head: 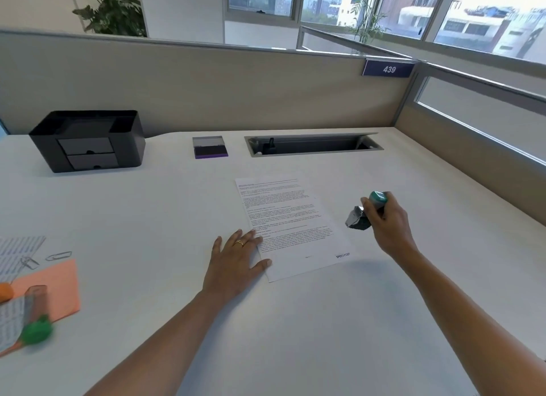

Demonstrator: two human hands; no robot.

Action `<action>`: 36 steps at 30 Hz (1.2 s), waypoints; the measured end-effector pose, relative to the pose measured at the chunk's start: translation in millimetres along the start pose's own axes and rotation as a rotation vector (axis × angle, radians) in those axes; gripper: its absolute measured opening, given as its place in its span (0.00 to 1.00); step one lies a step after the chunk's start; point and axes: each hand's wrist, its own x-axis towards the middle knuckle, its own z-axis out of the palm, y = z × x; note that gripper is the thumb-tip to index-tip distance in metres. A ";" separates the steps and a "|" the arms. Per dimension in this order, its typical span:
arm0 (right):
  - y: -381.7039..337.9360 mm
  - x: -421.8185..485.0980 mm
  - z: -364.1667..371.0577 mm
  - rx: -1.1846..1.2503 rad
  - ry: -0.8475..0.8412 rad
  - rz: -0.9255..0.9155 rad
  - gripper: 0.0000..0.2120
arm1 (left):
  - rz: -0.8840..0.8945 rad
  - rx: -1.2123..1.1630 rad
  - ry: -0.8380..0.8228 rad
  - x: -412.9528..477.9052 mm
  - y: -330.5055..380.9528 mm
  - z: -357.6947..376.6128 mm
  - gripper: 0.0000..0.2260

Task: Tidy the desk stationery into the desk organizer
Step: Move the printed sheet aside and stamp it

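Observation:
My right hand grips a self-inking stamp with a teal top and grey base, held tilted just above the desk, right of a printed sheet. My left hand lies flat, fingers spread, on the sheet's lower left edge. The black desk organizer with two grey drawers stands at the back left. An open purple ink pad lies at the back centre. At the left edge are two paper clips, an orange paper, a clear tube and a green cap.
A recessed cable tray opens into the desk behind the sheet. Beige partition walls close the back and right sides. Printed label sheets lie at the far left edge.

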 end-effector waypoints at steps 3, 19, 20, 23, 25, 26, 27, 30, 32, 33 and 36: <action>-2.4 -6.3 1.9 -0.009 -0.029 -0.020 0.11 | 0.010 -0.009 -0.002 -1.5 0.8 -0.9 0.42; -59.6 4.8 120.2 0.024 -0.446 -0.007 0.11 | -0.025 -0.427 0.026 26.9 -31.9 -26.4 0.18; -65.0 10.8 129.9 0.046 -0.444 0.010 0.11 | -0.044 -0.450 0.048 32.5 -39.4 -31.7 0.18; -78.1 32.9 156.7 0.097 -0.409 0.067 0.10 | -0.132 -0.514 0.112 52.3 -60.4 -48.6 0.15; -81.7 49.7 173.5 0.145 -0.372 0.123 0.10 | -0.222 -0.589 0.137 68.2 -74.6 -57.7 0.13; -82.4 59.3 183.0 0.180 -0.352 0.158 0.09 | -0.266 -0.632 0.155 76.9 -82.3 -61.8 0.13; -82.0 67.9 191.6 0.219 -0.327 0.201 0.09 | -0.306 -0.677 0.180 84.5 -89.3 -65.6 0.12; -82.0 93.9 218.4 0.382 -0.259 0.374 0.09 | -0.442 -0.803 0.280 109.8 -112.1 -77.5 0.05; -81.5 111.0 236.7 0.478 -0.228 0.481 0.09 | -0.499 -0.830 0.325 130.6 -128.5 -83.4 0.04; -80.8 119.3 245.9 0.508 -0.217 0.511 0.09 | -0.515 -0.831 0.336 141.4 -136.1 -85.1 0.04; -77.7 143.0 274.0 0.462 -0.190 0.481 0.09 | -0.542 -0.813 0.348 174.9 -155.5 -88.0 0.05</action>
